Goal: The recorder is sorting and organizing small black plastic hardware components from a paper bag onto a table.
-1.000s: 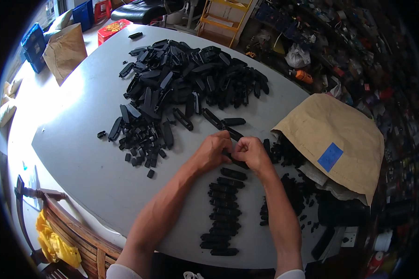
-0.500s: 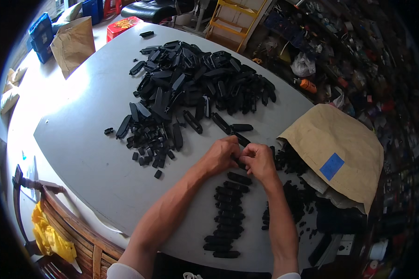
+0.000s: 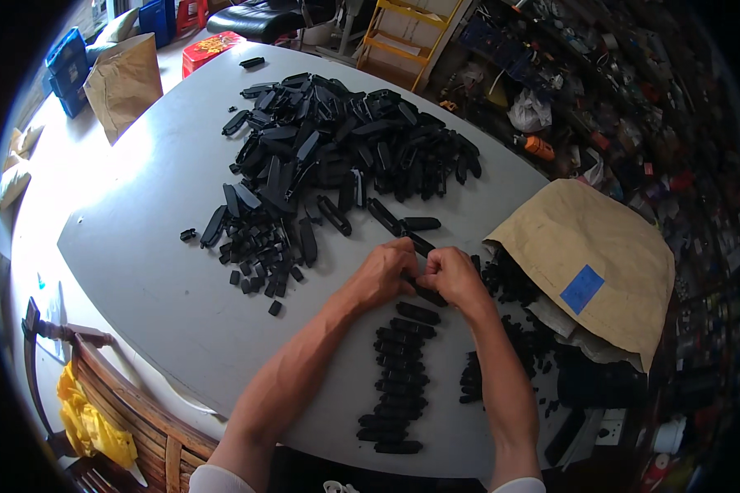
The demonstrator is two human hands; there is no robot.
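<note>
My left hand (image 3: 383,273) and my right hand (image 3: 454,278) meet over the table's near middle, fingers pinched together. Between them is a long black plastic part (image 3: 430,297), partly covered by my fingers. Just beyond lies another long black part (image 3: 420,243), close to my left fingertips. Below my hands a column of similar black pieces (image 3: 401,364) runs toward the near edge, laid crosswise one under another. Any smaller piece in my fingertips is hidden.
A large heap of long black parts (image 3: 329,140) covers the far table (image 3: 140,246), with small black blocks (image 3: 259,255) at its near left. At right a brown paper bag (image 3: 600,238) lies beside many tiny black pieces (image 3: 514,279). A wooden chair (image 3: 140,403) stands at left; cluttered shelves at right.
The view has shifted slightly. My right hand has moved a little up and left, and more of the black part shows below my fingers. Both hands stay together on it.
</note>
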